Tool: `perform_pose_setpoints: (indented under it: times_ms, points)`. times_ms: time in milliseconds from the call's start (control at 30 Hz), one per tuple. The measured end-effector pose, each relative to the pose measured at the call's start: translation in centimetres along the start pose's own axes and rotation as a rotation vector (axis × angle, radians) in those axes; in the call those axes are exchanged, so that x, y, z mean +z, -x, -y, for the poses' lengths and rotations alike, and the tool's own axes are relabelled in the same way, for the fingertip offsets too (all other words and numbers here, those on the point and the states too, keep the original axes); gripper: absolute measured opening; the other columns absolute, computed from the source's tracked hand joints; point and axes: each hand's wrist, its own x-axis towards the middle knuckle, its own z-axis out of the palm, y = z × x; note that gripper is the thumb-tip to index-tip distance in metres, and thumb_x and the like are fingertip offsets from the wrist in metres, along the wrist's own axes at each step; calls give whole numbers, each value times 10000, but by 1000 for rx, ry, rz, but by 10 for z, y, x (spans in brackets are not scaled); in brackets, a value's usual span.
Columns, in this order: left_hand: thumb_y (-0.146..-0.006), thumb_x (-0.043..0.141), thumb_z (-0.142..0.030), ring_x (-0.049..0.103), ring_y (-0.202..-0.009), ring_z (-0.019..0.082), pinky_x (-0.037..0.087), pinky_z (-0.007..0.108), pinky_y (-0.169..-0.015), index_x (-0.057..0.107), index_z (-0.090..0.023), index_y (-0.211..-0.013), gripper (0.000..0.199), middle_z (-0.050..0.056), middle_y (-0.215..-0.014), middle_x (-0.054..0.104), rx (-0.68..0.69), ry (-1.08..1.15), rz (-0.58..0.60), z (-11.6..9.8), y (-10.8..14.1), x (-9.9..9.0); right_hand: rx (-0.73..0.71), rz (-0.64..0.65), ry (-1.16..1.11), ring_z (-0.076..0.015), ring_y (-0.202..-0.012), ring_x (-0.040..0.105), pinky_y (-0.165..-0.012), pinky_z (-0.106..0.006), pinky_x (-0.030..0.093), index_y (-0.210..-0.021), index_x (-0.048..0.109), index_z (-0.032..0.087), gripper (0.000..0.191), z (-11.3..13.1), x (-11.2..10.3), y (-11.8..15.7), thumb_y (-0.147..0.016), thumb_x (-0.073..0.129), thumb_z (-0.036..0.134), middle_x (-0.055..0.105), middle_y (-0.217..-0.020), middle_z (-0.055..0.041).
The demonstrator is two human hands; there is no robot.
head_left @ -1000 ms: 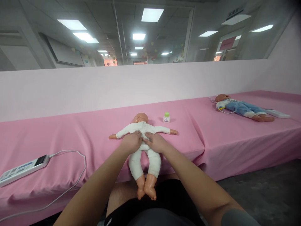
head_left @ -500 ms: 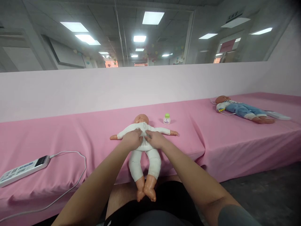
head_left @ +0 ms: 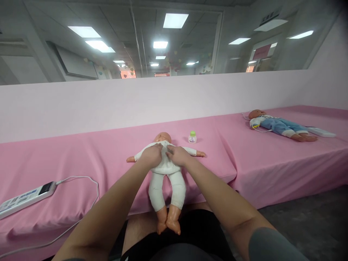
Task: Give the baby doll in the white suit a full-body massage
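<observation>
A baby doll (head_left: pixel 168 166) in a white suit lies on its back on the pink-covered table, head away from me, arms spread. Its bare feet hang over the near edge, toward my lap. Flat on the left side of its chest rests my left hand (head_left: pixel 153 155), fingers stretched toward the shoulder. My right hand (head_left: pixel 176 155) lies on the other side of the chest, fingers extended and pointing inward and up. A strip of white cloth shows between the two hands. Right of the doll's head stands a small clear bottle (head_left: pixel 192 137) with a green cap.
A white control box (head_left: pixel 27 198) with a cable lies at left on the pink cloth (head_left: pixel 67 156). Far right, a second doll (head_left: pixel 282 125) in blue trousers lies beside another white device (head_left: pixel 321 132). A wall with a window runs behind.
Both hands have slid a little up the doll's chest, toward its shoulders, and slightly apart. The doll and bottle stay in place; the view has shifted slightly.
</observation>
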Motion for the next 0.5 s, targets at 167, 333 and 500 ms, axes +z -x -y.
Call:
perform_pose_setpoints:
  times_ms: [167,333,500]
  points:
    - [-913,563,-201,500,-1452,325,352,414,-1223,560,-177,-1511,598,141,-1550,545,42,25,34,0,1,25,-25,22,25,-300,-1236,646,-1033,-387,465,-1389,618,212,419,-4,17,0,-1055,437,390,678,-1372,-120]
    - [-915,531,-196,584,-1362,353,386,437,-1190,597,-115,-1457,551,172,-1495,597,43,94,-20,5,1,19,-10,22,9,-303,-1224,651,-1010,-385,478,-1397,623,222,442,-5,15,0,-1043,449,423,691,-1355,-107]
    - [-978,482,-260,569,-1381,346,410,456,-1158,606,-146,-1425,477,173,-1512,582,56,92,-59,5,-15,0,12,-32,-32,-291,-1137,683,-934,-360,493,-1384,618,227,470,-1,-2,-11,-1048,428,495,715,-1303,-108]
